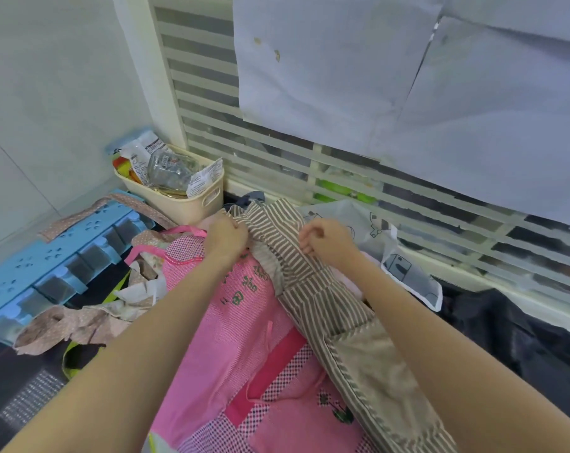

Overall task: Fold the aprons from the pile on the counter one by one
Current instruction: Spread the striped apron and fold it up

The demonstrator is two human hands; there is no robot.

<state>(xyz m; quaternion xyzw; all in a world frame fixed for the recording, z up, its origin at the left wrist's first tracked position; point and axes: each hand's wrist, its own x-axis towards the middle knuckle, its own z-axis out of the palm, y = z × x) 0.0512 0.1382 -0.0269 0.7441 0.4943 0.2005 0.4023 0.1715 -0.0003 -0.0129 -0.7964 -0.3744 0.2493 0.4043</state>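
Both arms reach forward over the counter (12, 387). Left hand (226, 235) pinches the top edge of the striped apron (313, 289), fingers curled on the fabric. Right hand (329, 238) grips the same top edge a little to the right, fingers curled round a fold. Striped apron runs from the hands, near the counter's back edge, diagonally down toward the front right; a plain beige pocket (368, 364) shows on its lower part. It lies on top of a pink apron (231, 338) with green lettering and checked patches, spread over the counter's middle. Dotted beige apron (80, 322) lies crumpled to the left of the pink one. Blue drawer rack (38, 266) sits along the left edge. Cream basket (192, 204) with packets and a glass jar stands in the back left corner. White printed bag (407, 266) lies just right of the right hand.
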